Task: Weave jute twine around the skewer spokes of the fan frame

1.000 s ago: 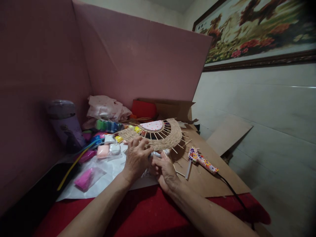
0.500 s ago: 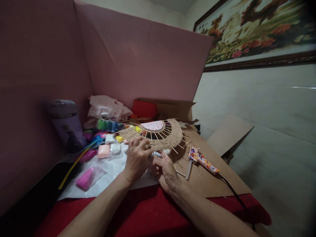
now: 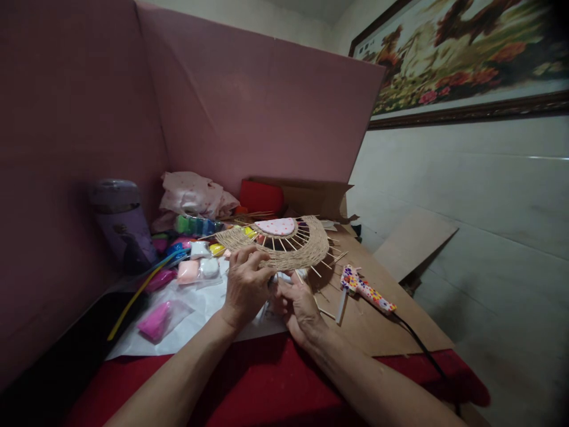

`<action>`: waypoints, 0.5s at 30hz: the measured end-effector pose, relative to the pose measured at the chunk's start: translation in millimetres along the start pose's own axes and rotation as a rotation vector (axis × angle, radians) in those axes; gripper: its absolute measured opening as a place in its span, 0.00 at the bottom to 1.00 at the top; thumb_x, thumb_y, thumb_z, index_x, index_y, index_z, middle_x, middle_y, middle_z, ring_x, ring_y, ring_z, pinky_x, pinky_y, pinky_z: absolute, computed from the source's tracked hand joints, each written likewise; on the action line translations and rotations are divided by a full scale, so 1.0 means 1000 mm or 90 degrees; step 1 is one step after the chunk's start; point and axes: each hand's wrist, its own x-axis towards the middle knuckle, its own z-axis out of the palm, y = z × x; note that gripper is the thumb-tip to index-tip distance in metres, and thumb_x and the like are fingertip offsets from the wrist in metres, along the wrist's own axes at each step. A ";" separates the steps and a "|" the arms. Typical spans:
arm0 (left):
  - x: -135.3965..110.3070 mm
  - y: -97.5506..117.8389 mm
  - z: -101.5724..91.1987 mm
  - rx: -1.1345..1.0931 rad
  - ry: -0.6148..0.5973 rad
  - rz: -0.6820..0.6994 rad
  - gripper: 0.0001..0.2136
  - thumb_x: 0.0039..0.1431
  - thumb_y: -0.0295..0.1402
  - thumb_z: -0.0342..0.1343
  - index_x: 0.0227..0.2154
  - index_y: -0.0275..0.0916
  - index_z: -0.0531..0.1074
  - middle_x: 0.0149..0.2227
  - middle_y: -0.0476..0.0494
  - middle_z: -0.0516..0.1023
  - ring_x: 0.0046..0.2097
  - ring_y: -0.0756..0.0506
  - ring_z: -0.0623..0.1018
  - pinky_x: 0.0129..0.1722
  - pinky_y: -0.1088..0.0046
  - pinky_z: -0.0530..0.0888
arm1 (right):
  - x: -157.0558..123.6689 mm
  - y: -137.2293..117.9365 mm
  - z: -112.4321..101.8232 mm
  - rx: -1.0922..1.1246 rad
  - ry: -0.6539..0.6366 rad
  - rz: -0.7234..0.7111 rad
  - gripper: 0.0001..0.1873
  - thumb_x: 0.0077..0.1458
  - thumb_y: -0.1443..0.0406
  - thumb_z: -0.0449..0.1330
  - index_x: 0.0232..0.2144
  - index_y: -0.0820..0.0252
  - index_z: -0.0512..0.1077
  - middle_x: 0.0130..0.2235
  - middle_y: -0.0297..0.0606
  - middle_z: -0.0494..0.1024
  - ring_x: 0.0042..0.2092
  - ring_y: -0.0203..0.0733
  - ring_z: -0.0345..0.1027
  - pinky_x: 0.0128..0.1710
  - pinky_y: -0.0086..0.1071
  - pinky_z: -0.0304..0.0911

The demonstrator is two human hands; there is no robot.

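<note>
A half-round fan of thin sticks woven with twine (image 3: 316, 254) is held up over the table, with a pink dotted cloth half-circle (image 3: 275, 226) at its centre. My left hand (image 3: 249, 281) grips the lower left edge of the woven band, fingers bent over it. Just under the band, my right hand (image 3: 299, 302) has thumb and fingers pinched together near the stick ends; what lies between those fingertips is hard to make out. Bare stick tips stick out past the twine on the right.
A flowered glue gun (image 3: 367, 290) with a black cord lies on the cardboard sheet (image 3: 400, 332) at right. Bags of coloured clay (image 3: 155, 322) lie on white paper at left. Behind them stand a purple tumbler (image 3: 124, 228) and a bundle of dotted cloth (image 3: 195, 194).
Almost nothing differs. Both hands keep their places at the woven fan, and the whole view has shifted very slightly.
</note>
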 end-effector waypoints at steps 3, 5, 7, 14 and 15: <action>-0.001 0.000 0.002 0.013 -0.013 -0.006 0.07 0.51 0.27 0.55 0.28 0.43 0.77 0.36 0.45 0.76 0.45 0.40 0.68 0.44 0.58 0.64 | -0.001 0.000 0.000 0.003 -0.001 0.001 0.22 0.39 0.67 0.64 0.38 0.55 0.63 0.17 0.22 0.64 0.15 0.24 0.47 0.15 0.18 0.41; -0.002 0.000 0.004 0.023 -0.035 0.006 0.06 0.50 0.28 0.57 0.29 0.44 0.77 0.37 0.45 0.76 0.46 0.39 0.67 0.43 0.58 0.63 | -0.001 0.000 0.000 0.005 0.001 0.000 0.22 0.38 0.68 0.64 0.39 0.55 0.63 0.17 0.22 0.64 0.16 0.24 0.48 0.15 0.18 0.41; -0.003 0.000 0.006 0.026 -0.048 0.012 0.05 0.49 0.28 0.58 0.28 0.45 0.77 0.37 0.45 0.76 0.46 0.39 0.67 0.43 0.58 0.63 | -0.001 0.000 -0.001 0.007 0.001 -0.001 0.22 0.38 0.69 0.63 0.39 0.55 0.63 0.17 0.22 0.64 0.16 0.25 0.48 0.15 0.18 0.41; -0.004 0.001 0.008 0.009 -0.056 0.006 0.05 0.47 0.27 0.59 0.27 0.44 0.78 0.35 0.45 0.76 0.46 0.39 0.67 0.43 0.58 0.63 | -0.002 0.000 0.000 0.005 0.012 0.003 0.20 0.39 0.70 0.63 0.37 0.55 0.62 0.17 0.22 0.63 0.16 0.24 0.46 0.15 0.18 0.41; -0.004 0.001 0.008 0.008 -0.056 0.007 0.05 0.47 0.27 0.60 0.27 0.44 0.78 0.35 0.45 0.76 0.46 0.39 0.67 0.43 0.58 0.63 | -0.002 0.000 0.000 0.006 0.012 0.003 0.21 0.38 0.70 0.63 0.37 0.55 0.62 0.16 0.21 0.63 0.16 0.24 0.46 0.15 0.18 0.42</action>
